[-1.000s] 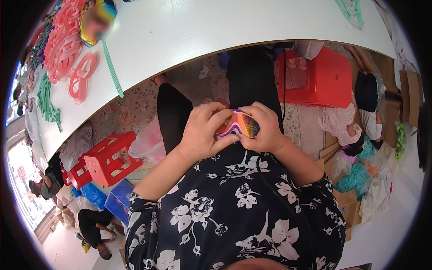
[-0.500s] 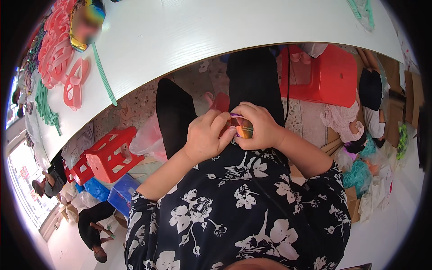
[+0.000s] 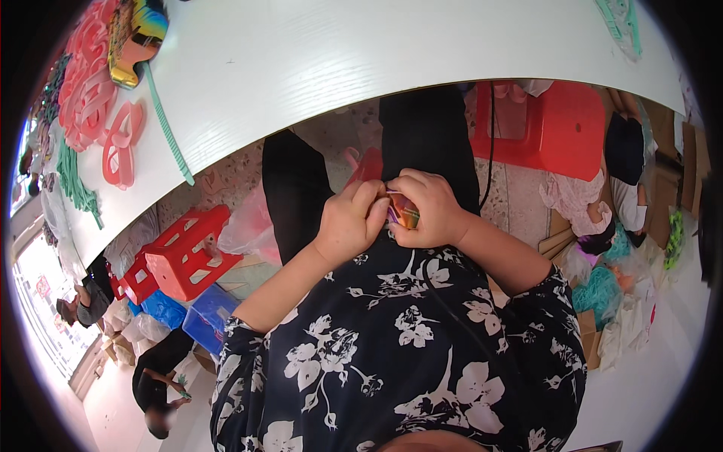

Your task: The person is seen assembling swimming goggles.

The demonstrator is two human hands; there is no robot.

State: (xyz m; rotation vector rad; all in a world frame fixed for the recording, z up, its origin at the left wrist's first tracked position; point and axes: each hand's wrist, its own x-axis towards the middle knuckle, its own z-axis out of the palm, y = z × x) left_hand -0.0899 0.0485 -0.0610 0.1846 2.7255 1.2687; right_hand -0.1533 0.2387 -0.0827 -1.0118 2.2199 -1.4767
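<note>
Above my lap, my two hands meet around an orange mirrored goggle lens (image 3: 407, 215) with a purple edge. My right hand (image 3: 435, 211) is closed round its right side, thumb below and fingers curled above. On the other side, my left hand (image 3: 346, 224) pinches at the purple edge with thumb and bent fingers. Most of the piece is hidden by the fingers. On the white table (image 3: 301, 53) lie mirrored goggles (image 3: 138, 41) with a green strap (image 3: 167, 124), beside a heap of pink rubbery frames (image 3: 89, 94).
A bundle of green straps (image 3: 74, 177) lies at the table's left edge. Red plastic stools (image 3: 188, 252) and a blue crate (image 3: 211, 316) stand at left, another red stool (image 3: 568, 132) at right. Other people are bent over at far left (image 3: 151, 377) and right (image 3: 580, 196).
The lens has tilted between my hands, showing more of its mirrored face. My hands stay close together at nearly the same place. The view has shifted slightly.
</note>
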